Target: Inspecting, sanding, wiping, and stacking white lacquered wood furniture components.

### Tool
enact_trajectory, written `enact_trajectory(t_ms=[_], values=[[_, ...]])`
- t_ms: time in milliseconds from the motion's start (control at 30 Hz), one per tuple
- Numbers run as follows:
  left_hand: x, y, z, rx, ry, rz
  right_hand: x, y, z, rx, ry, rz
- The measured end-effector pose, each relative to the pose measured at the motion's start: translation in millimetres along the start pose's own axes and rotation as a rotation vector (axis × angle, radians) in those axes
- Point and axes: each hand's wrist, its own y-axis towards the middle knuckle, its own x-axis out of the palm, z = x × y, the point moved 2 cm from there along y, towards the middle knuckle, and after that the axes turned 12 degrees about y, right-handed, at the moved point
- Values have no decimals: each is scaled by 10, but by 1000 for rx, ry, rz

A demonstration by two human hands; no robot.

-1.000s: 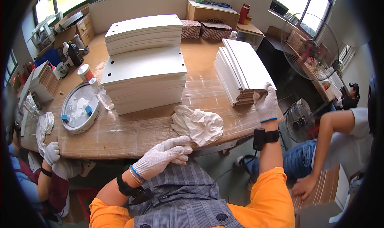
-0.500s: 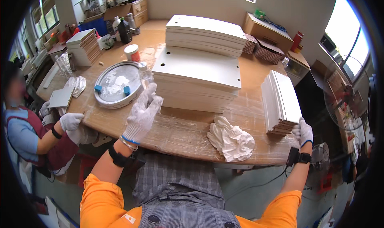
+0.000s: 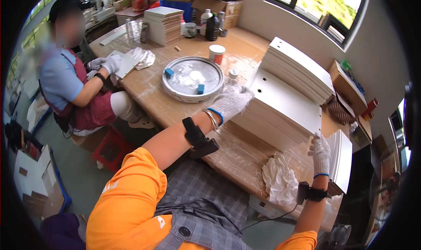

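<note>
A stack of white panels [image 3: 285, 92] with small dark holes stands in front of me on the table. My left hand [image 3: 231, 103], in a white knit glove, reaches to its near left corner with fingers stretched out. At its near right corner is my right hand [image 3: 321, 153], also gloved, its fingers apart and slightly bent. Whether either hand's fingertips touch the top panel I cannot tell. Neither hand holds anything visible. Just right of my right hand is a smaller stack of white panels [image 3: 341, 155]. A crumpled white cloth [image 3: 280, 179] lies near the table's front edge.
Left of the stack, a round grey-rimmed tray [image 3: 188, 98] carries two blue blocks [image 3: 201, 89]. Behind it stand a white-and-red tub [image 3: 216, 53] and a black bottle [image 3: 212, 28]. A seated co-worker [image 3: 72, 74] holds a white panel [image 3: 127, 65] at the left.
My view has turned and tilted. My right hand has left the smaller right-hand stack for the front stack's right corner; my left hand has come to its left corner.
</note>
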Motion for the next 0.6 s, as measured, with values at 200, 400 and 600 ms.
enact_trajectory(t_ms=[200,400,600], values=[[11,124,-259,-9,85,182,-147,42,3,352,78,127],[153,-146,-327,3,-230,102,-163,-123,60,14,41,101],[47,-1243,-283,-237,-727,-363,4,-972,-34,-156,185,107]])
